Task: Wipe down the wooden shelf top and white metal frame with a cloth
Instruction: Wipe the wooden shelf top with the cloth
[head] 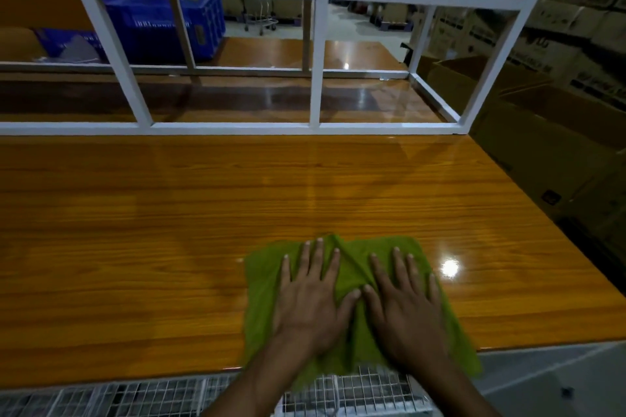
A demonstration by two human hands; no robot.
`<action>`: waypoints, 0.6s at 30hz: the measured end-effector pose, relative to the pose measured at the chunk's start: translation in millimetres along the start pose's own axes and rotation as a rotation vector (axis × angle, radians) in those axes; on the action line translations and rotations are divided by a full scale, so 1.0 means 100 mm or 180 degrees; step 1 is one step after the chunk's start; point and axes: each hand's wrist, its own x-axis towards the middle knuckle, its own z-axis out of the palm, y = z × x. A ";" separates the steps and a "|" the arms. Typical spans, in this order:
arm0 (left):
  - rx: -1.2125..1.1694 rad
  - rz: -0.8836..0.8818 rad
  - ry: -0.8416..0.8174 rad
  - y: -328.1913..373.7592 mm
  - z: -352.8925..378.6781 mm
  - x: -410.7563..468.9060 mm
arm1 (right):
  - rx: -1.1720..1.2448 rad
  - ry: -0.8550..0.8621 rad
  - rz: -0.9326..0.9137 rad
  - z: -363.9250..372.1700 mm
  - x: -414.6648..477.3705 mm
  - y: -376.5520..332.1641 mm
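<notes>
A green cloth point(262, 284) lies spread on the glossy wooden shelf top point(152, 220), near its front edge and right of centre; its near hem hangs over the edge. My left hand point(311, 298) presses flat on the cloth's left half with straight, spread fingers. My right hand point(406, 301) presses flat on the right half in the same way, thumbs almost touching. A ridge of bunched cloth runs between the two hands. The white metal frame point(316, 95) stands upright along the back of the shelf top.
A white wire mesh point(135, 396) sits below the front edge. Blue plastic crates point(152, 24) stand behind the frame at the left. Cardboard boxes point(542, 105) are stacked off the right end. A second wooden surface point(271, 54) lies beyond the frame.
</notes>
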 end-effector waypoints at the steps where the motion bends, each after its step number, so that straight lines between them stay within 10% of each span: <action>1: 0.0023 0.0055 0.0012 -0.04 -0.02 0.09 | -0.0031 0.0022 0.0061 -0.01 0.08 -0.01; 18: -0.0050 -0.0504 0.0189 -0.92 -0.09 -0.28 | 0.0054 -0.0232 -0.0769 0.08 0.41 -0.75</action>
